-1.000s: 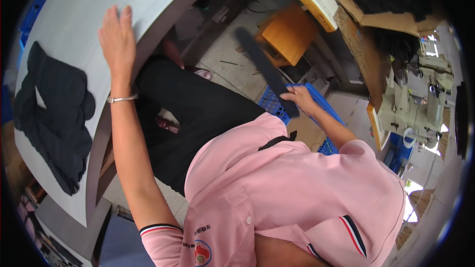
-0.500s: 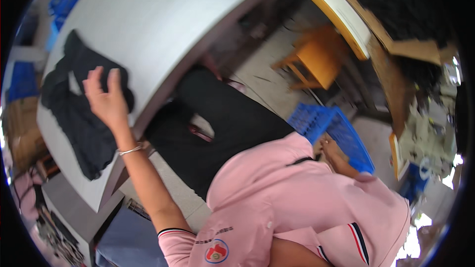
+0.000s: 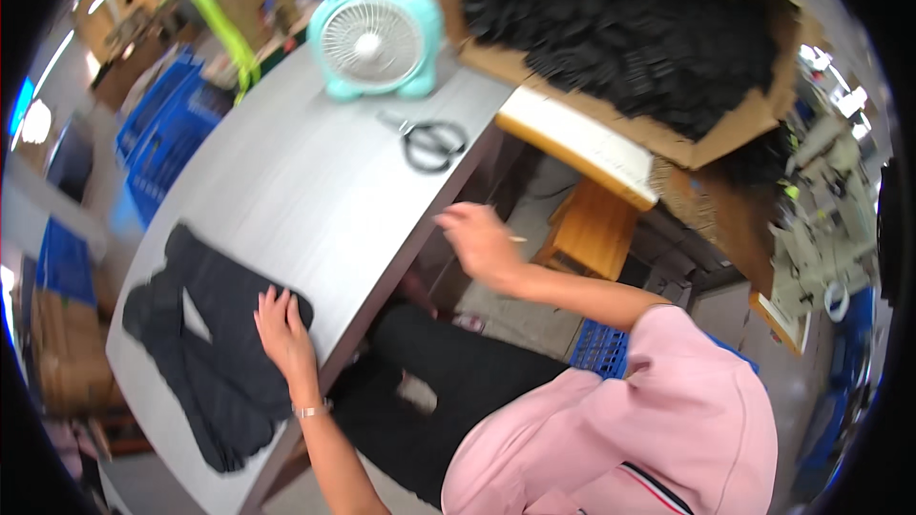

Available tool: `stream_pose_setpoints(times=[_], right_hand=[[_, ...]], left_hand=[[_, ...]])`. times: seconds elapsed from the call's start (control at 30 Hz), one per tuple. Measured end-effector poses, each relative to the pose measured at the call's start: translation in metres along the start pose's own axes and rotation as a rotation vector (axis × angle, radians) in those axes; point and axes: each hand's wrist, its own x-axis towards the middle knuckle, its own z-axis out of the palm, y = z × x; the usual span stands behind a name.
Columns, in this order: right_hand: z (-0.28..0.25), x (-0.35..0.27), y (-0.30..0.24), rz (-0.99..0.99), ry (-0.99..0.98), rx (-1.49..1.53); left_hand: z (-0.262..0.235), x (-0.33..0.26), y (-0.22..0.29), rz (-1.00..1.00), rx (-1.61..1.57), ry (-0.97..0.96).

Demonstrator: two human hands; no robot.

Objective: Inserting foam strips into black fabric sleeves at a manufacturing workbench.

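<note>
On the grey table (image 3: 315, 200) lies a folded black cloth piece (image 3: 234, 362), with a small gap through which the tabletop shows. My left hand (image 3: 284, 329) rests on its right part near the table's front edge, fingers stretched out and fairly flat. In the air just off that edge, my right hand (image 3: 482, 243) has its fingers bent; they are smeared by motion, so whether they hold anything is unclear. Black-handled scissors (image 3: 434, 145) lie beyond it on the tabletop.
A turquoise fan (image 3: 372, 43) stands at the table's far end. To its right is an open cardboard box (image 3: 706, 148) heaped with black pieces (image 3: 630, 29). A wooden stool (image 3: 592, 234) and a blue basket (image 3: 598, 348) are on the right; blue crates (image 3: 167, 148) stand beyond the table.
The view has swung, bringing the fan and box into sight. My left hand has come down onto the black cloth. My right hand has risen from beside the blue basket toward the table edge.
</note>
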Motion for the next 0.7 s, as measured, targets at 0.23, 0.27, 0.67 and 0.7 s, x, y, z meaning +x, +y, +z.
stream_pose_setpoints(times=[0.23,0.27,0.67,0.7], right_hand=[[0.083,0.135,0.006,-0.189,-0.062,-0.095],[0.090,0.145,0.008,-0.135,-0.167,-0.058],[-0.080,0.136,0.129,-0.361,0.233,-0.455],[-0.111,0.132,0.147,-0.322,0.289,-0.482]], left_hand=[[0.006,0.002,0.016,-0.071,-0.087,-0.148],[0.007,0.002,0.013,-0.107,-0.150,-0.071],[-0.015,-0.003,0.006,-0.071,0.244,-0.239],[-0.018,-0.004,0.006,-0.026,0.190,-0.260]])
